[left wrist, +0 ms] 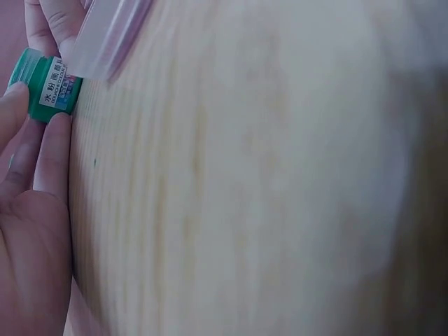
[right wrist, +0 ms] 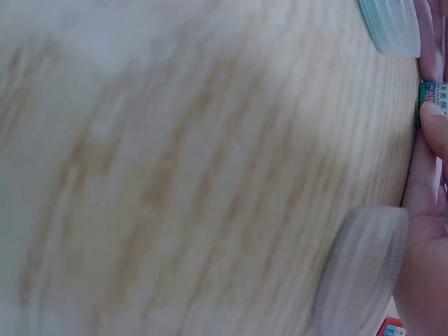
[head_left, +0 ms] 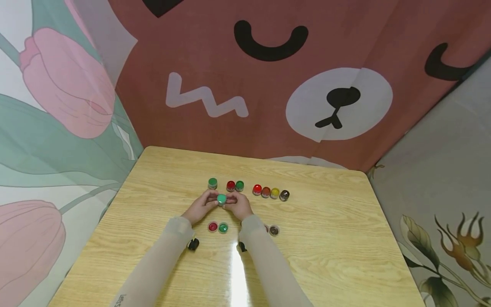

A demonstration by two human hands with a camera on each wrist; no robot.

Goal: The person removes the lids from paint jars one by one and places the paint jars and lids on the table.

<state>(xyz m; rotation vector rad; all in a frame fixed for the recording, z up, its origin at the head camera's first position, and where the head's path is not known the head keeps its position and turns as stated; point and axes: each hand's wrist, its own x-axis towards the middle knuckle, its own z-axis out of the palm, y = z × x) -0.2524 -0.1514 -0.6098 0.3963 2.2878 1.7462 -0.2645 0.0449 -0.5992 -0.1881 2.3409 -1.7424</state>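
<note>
Between my two hands, in the head view, is a small green gouache paint jar [head_left: 221,199]. My left hand [head_left: 201,206] pinches it from the left with thumb and fingers. From the other side, my right hand [head_left: 239,206] holds the same jar. A white printed label faces the left wrist camera on the green jar [left wrist: 54,85]. The right wrist view shows only the edge of the jar [right wrist: 435,96] by the right thumb. Close in front of the hands lie a red-stained lid [head_left: 212,227] and a green-stained lid [head_left: 223,227].
Behind the hands stand a green jar [head_left: 212,183], a red jar [head_left: 230,186] and another green one [head_left: 239,185]. Further right is a row with a yellow jar [head_left: 275,193] and a dark jar [head_left: 284,195]. A brown-stained lid [head_left: 274,230] lies beside the right sleeve.
</note>
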